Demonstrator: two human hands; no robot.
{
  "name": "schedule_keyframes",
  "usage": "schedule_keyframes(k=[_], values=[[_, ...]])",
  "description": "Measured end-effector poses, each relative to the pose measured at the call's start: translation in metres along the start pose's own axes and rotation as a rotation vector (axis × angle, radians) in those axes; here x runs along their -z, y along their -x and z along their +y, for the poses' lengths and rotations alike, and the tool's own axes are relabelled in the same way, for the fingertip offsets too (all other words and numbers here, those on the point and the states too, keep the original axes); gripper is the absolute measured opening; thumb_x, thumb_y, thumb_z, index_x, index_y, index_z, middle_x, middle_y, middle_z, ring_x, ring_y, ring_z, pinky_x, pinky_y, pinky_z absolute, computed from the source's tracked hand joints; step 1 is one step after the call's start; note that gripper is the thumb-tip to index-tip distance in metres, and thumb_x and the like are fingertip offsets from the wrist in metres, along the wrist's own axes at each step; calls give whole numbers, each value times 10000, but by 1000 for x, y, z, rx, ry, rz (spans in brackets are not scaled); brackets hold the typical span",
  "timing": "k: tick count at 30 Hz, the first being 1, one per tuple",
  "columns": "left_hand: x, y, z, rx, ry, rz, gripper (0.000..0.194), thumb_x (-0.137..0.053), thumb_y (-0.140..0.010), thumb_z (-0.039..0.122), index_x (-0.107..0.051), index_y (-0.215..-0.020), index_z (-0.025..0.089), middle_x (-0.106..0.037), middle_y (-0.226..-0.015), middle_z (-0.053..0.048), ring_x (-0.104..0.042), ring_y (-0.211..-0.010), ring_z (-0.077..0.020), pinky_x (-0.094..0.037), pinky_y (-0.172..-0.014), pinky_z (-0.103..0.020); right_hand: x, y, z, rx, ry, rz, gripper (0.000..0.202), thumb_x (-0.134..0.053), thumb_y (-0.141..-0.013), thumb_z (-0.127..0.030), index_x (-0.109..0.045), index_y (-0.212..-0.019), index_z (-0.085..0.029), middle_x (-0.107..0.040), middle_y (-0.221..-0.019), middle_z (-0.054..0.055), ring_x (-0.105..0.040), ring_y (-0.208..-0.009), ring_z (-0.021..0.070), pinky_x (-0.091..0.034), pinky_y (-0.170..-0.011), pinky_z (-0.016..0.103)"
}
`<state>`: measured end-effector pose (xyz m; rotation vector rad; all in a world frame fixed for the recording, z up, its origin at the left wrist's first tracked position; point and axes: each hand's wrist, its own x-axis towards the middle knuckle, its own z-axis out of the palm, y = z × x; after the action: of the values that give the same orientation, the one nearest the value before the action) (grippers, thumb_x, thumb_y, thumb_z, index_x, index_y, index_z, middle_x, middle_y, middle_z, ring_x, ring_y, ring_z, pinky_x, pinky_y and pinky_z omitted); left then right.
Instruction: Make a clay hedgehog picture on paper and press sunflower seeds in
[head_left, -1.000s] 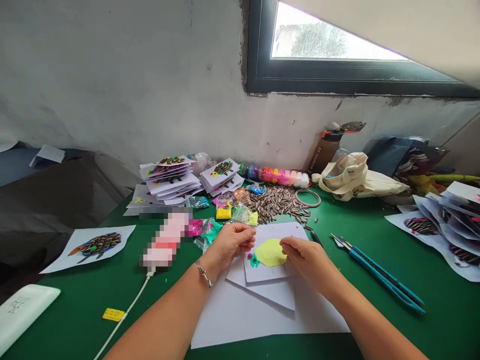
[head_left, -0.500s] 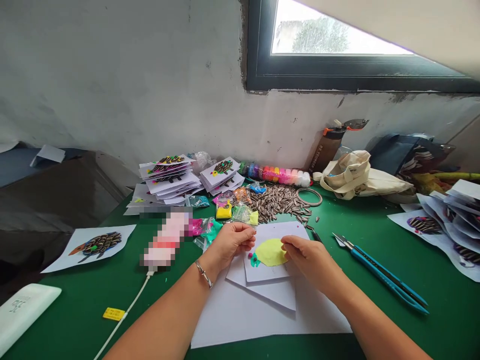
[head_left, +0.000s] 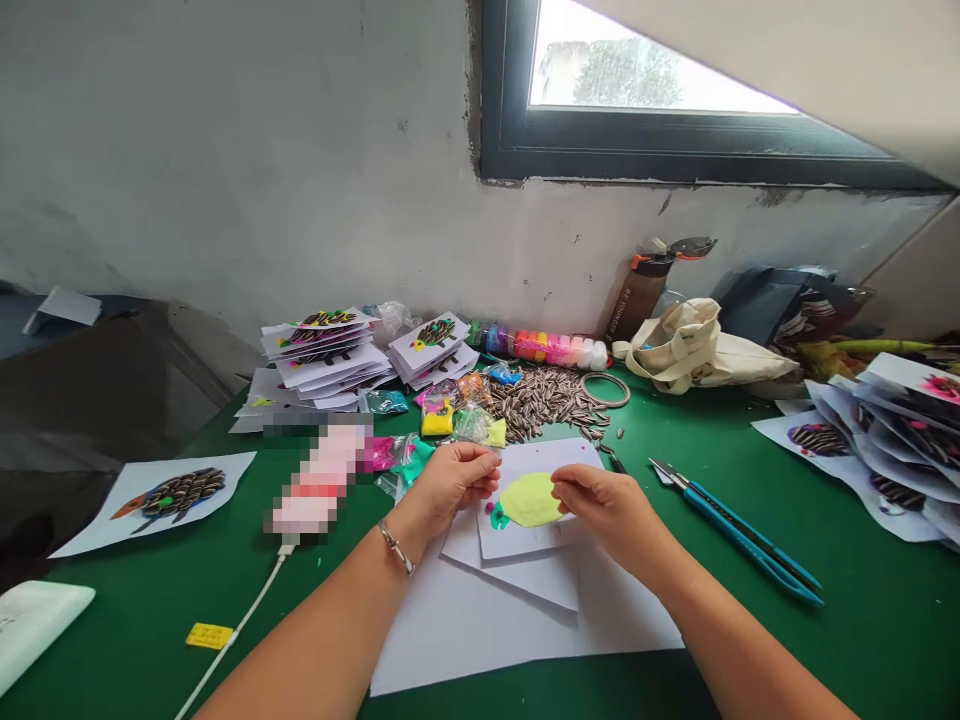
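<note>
A white paper card lies in front of me, bearing a flat oval of yellow-green clay. A small teal clay piece with a pink dot adjoins the oval's left end. My left hand, with a bracelet at the wrist, is held closed over the card's left side, thumb and fingertips pinched. Over the right end of the oval, my right hand is pinched in the same way. Whatever either pinch holds is too small or too hidden to make out. Beneath the card are another folded paper and a large white sheet.
Sunflower seeds are heaped behind the card, beside bags of coloured clay. Blue tweezers lie to the right. Seed-decorated cards stand in stacks at left and right. A white cable crosses the left side.
The whole view has shifted a little, so things appear slightly farther left. Both hands keep nearly the same pinched pose above the card.
</note>
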<state>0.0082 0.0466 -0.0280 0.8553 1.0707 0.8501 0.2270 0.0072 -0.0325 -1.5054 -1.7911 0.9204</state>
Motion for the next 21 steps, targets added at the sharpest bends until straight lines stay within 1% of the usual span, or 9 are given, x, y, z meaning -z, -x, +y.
schedule_keyframes(k=[2, 4, 7, 10, 15, 21], values=[[0, -1, 0, 0, 10, -4, 317, -835, -625, 355, -651, -728, 118, -625, -667, -21, -549, -552, -77, -440, -528, -198, 0, -1, 1, -23, -73, 13, 246, -512, -841, -337, -666, -980, -205, -702, -821, 27, -667, -755, 177, -490, -703, 267], [1, -2, -1, 0, 17, -10, 326, -840, -617, 362, -651, -728, 121, -624, -669, -18, -549, -554, -76, -444, -535, -201, 0, -2, 2, -43, -98, 18, 276, -516, -837, -343, -665, -1020, -199, -715, -869, 41, -681, -792, 190, -498, -728, 281], [2, -3, -2, 4, 19, -14, 333, -844, -610, 366, -653, -735, 124, -628, -681, -18, -560, -566, -82, -453, -542, -205, 1, -4, 2, -57, -77, -3, 249, -488, -857, -346, -672, -933, -195, -706, -822, 37, -679, -762, 187, -495, -690, 274], [3, -3, -2, 12, 13, -7, 341, -843, -611, 374, -657, -752, 126, -639, -699, -24, -572, -582, -90, -466, -553, -211, 4, -4, 0, -17, -33, -10, 237, -459, -874, -323, -655, -836, -195, -666, -734, 16, -648, -690, 162, -473, -636, 254], [2, -1, 0, 23, 6, 12, 342, -844, -609, 374, -665, -761, 126, -643, -712, -24, -579, -591, -90, -471, -561, -209, 4, -2, -2, 46, 23, 27, 176, -481, -851, -278, -641, -850, -205, -634, -724, 0, -599, -686, 151, -457, -637, 249], [1, 0, 0, 10, 14, -4, 319, -836, -626, 368, -663, -746, 127, -639, -691, -17, -571, -581, -82, -462, -561, -202, 2, -1, -4, 33, 60, 21, 177, -471, -842, -261, -637, -814, -205, -622, -680, -10, -583, -646, 143, -430, -592, 234]])
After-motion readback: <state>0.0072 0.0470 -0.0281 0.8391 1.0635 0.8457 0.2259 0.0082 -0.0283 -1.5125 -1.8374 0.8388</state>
